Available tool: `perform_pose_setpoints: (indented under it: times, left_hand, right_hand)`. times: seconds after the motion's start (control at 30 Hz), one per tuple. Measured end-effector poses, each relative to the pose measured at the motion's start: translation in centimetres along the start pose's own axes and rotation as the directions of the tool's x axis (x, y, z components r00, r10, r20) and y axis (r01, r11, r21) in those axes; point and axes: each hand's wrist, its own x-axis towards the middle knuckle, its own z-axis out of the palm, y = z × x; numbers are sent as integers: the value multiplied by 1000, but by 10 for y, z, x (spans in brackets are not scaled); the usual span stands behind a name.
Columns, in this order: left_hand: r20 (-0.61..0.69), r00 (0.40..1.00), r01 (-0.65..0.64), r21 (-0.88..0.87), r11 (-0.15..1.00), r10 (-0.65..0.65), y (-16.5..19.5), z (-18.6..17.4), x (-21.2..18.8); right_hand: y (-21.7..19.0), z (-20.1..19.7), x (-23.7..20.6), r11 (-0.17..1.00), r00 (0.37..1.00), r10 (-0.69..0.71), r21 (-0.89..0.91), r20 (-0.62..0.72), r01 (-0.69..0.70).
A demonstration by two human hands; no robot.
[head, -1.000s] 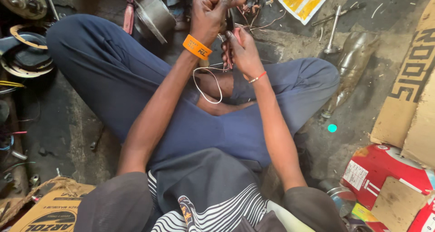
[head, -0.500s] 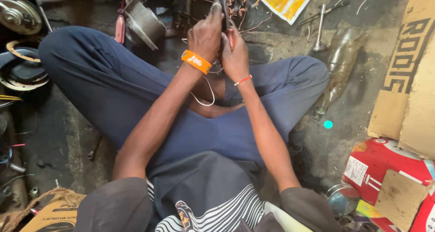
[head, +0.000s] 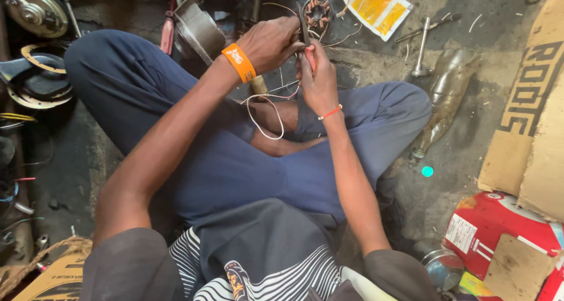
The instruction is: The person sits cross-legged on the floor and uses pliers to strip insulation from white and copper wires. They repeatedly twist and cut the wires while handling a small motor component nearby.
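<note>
Gripping perhaps pliers (head: 304,27), both hands (head: 271,42) (head: 317,80), copper coil (head: 318,13) beyond

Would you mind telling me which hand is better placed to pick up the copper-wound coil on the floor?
Probably the left hand: it sits nearer the copper-wound coil. The right hand is lower and busy gripping a red-handled tool.

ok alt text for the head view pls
Seen from above, a person sits cross-legged on a grimy floor, left hand and right hand working a dark tool on thin wire, amid motor parts, a plastic bottle and cardboard.
</note>
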Motion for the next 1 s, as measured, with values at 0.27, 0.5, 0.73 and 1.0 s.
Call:
perform_pose_setpoints:
  times: [0.27, 0.5, 0.73, 1.0]
  left_hand:
    - [-10, 999, -48, -157, 987, 46, -8, 6, -1]
    - [-45, 999, -22, -137, 990, 16, -12, 18, -3]
    - [-120, 992, 24, -206, 978, -49, -11, 24, -9]
    - [-140, 983, 93, -189, 978, -121, -9, 25, -8]
  right_hand:
    - [10, -6, -3, 1000, 998, 24, -2, 52, -24]
    - [13, -10, -6, 999, 997, 21, -35, 69, -19]
    - [13, -9, -6, 995, 997, 61, -77, 57, -56]
    - [21, -4, -7, 989, 988, 149, 13, 40, -149]
